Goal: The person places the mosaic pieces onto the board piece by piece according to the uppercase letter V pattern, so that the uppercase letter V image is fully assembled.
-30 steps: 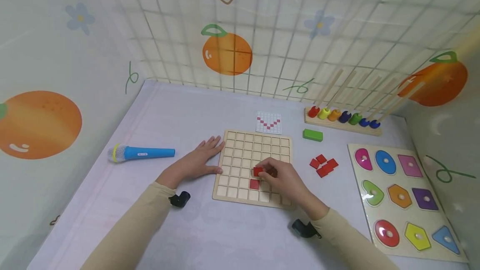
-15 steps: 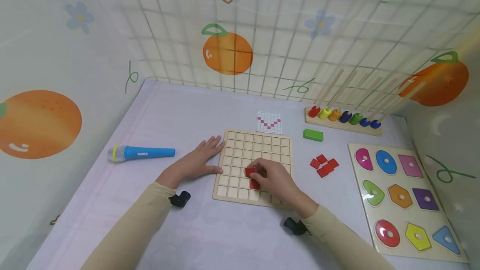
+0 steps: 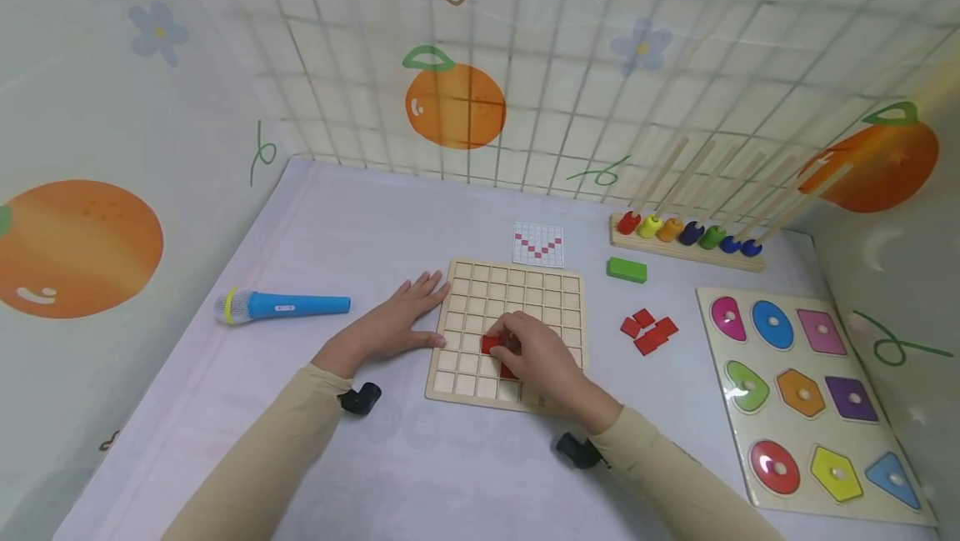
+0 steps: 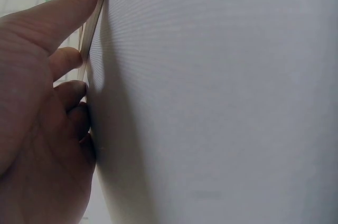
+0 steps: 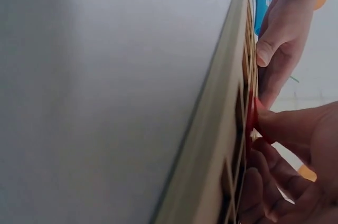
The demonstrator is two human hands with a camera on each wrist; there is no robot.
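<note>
A wooden grid board (image 3: 517, 295) lies flat on the table, its edge also filling the right wrist view (image 5: 211, 145). My right hand (image 3: 536, 353) pinches a red square tile (image 3: 491, 344) low over a cell in the board's lower middle; the same red tile (image 5: 251, 121) shows between my fingertips from the wrist. Another red tile (image 3: 508, 373) sits in a cell just below, partly hidden by that hand. My left hand (image 3: 393, 320) lies flat on the table, fingers straight, touching the board's left edge (image 4: 92, 28).
Several loose red tiles (image 3: 647, 330) lie right of the board, with a green block (image 3: 626, 270) and a pattern card (image 3: 537, 244) behind. A blue toy microphone (image 3: 281, 306) lies left. A shape puzzle (image 3: 802, 395) and a peg rack (image 3: 686, 241) stand at the right.
My right hand has carried the red tile leftward across the board by about one cell. The left hand has stayed where it was.
</note>
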